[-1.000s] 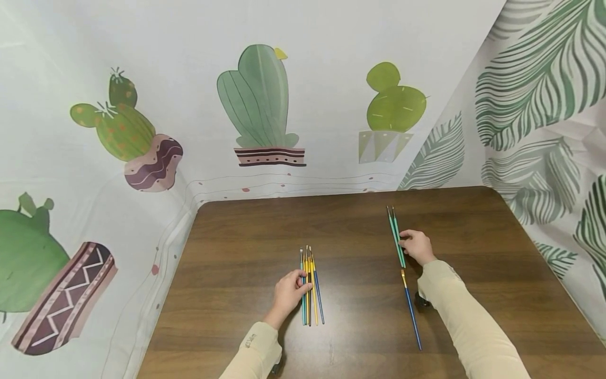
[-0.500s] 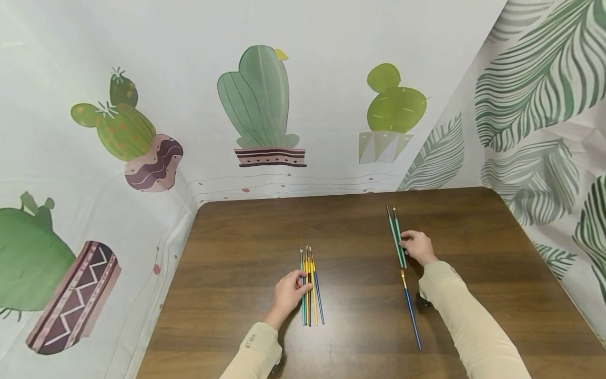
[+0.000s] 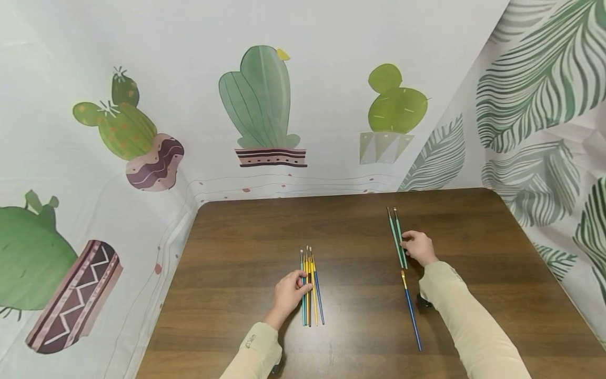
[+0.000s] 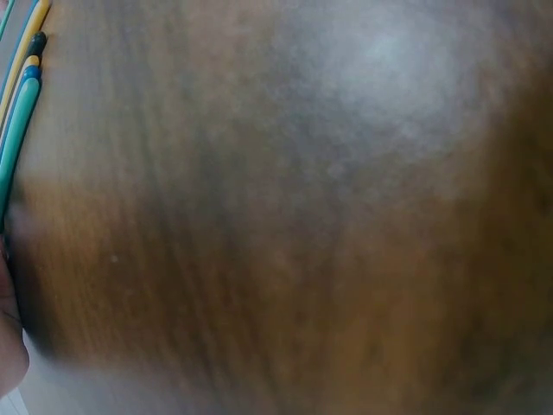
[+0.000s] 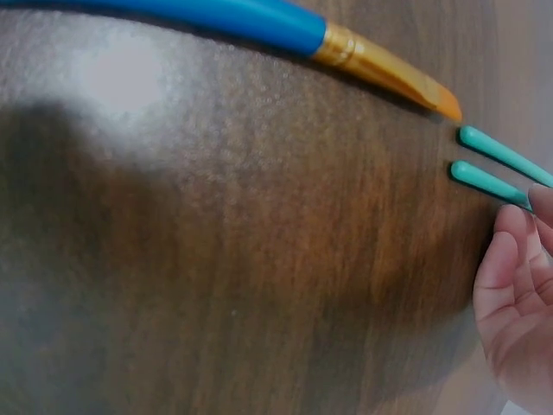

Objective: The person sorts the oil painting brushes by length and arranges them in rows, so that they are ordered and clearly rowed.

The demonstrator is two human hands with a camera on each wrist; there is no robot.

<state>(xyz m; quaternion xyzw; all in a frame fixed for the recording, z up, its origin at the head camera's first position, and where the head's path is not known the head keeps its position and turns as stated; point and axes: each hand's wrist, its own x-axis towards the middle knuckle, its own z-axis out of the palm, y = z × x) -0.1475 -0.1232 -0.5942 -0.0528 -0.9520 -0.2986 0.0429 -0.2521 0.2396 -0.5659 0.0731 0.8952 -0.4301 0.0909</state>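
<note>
A bunch of slim paintbrushes [image 3: 310,310] in teal, yellow, blue and black lies bristles away from me at the middle of the table. My left hand [image 3: 286,292] holds the bunch from its left side, thumb and fingers at the handles. Farther right, two teal paintbrushes [image 3: 394,237] lie side by side, slightly apart at their tips. My right hand [image 3: 418,246] pinches the right one with thumb and fingertips. Below their handle ends lies a blue paintbrush [image 3: 413,318] with a gold ferrule and orange bristles. In the left wrist view a teal handle [image 4: 19,138] shows at the left edge.
The brown wooden table [image 3: 246,226] has rounded far corners. Behind it hangs a white cloth [image 3: 326,95] printed with cacti, and a leaf-patterned cloth [image 3: 530,131] hangs at the right.
The right teal paintbrush has shifted slightly right with my right hand, so the gap between the two teal brushes has widened. My left hand and its bunch stay in place.
</note>
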